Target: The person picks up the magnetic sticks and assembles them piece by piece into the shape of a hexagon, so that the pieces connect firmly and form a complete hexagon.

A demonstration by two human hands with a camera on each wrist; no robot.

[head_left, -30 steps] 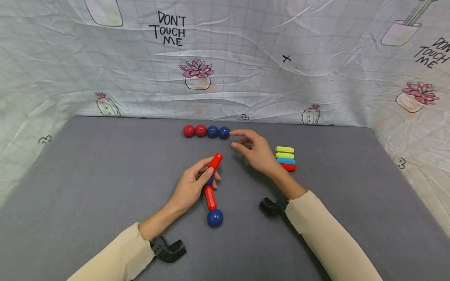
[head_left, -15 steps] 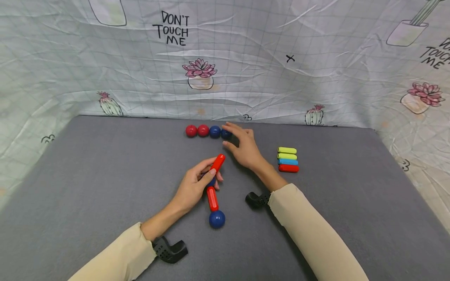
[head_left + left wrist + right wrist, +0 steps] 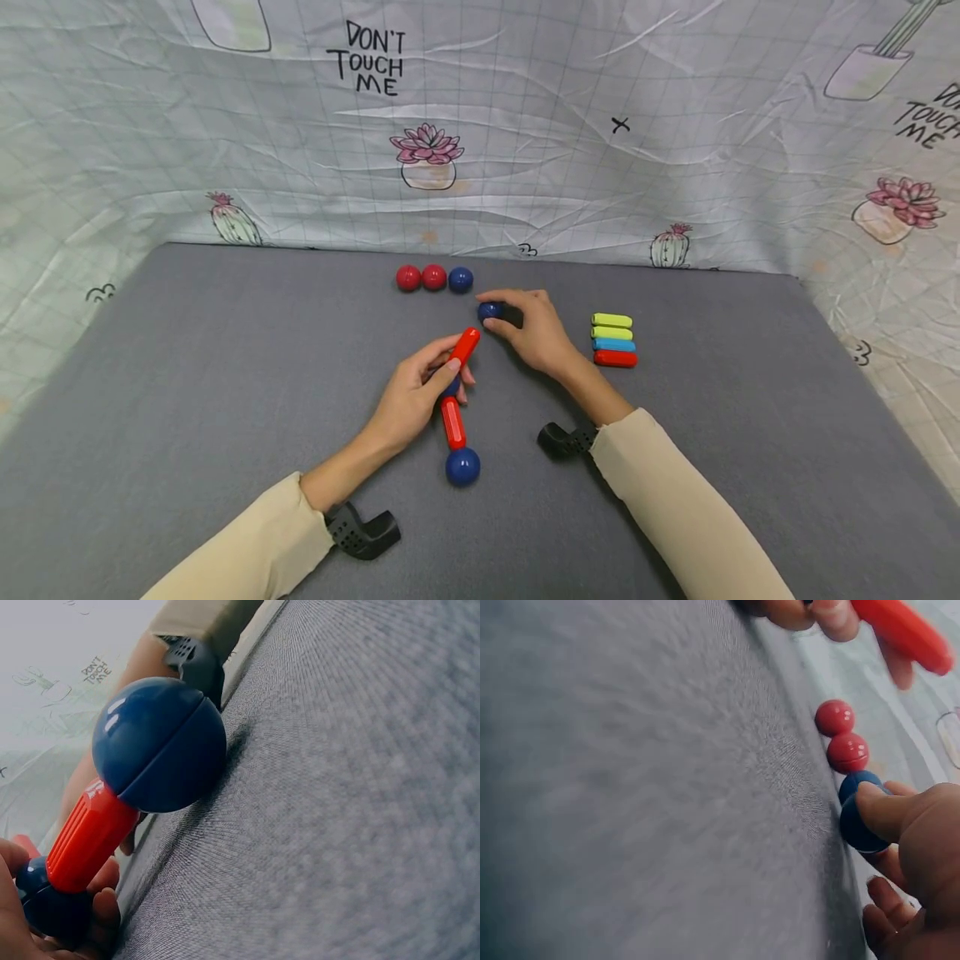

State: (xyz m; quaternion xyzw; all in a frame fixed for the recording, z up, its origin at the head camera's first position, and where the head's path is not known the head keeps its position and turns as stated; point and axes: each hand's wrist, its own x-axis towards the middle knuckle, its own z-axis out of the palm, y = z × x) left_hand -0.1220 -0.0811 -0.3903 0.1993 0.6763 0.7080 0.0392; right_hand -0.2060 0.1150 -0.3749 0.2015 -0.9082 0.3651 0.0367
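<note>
Pinched in right hand point(image 3: 534, 335): one blue ball point(image 3: 489, 312), near two red balls point(image 3: 433, 277) and another blue ball point(image 3: 461, 280) in a row. Curled round the middle of a joined piece point(image 3: 453, 422), red sticks point(image 3: 467, 343) and blue balls point(image 3: 462, 467): left hand point(image 3: 408, 393). Laid right, on grey table point(image 3: 225, 375): two yellow sticks point(image 3: 611, 333), one blue stick point(image 3: 613, 344), one red stick point(image 3: 616, 359).

Even light, blurry wrist-view foregrounds.

Red on joined rods point(image 3: 453, 423), navy on pinched ball point(image 3: 487, 311) and, at the head view's six o'clock, end ball point(image 3: 462, 467); red, red, navy along ball row point(image 3: 434, 277) at ten; lime, lime, blue, red down sticks point(image 3: 613, 344) past three; gridded white on cloth point(image 3: 532, 158) at twelve.
</note>
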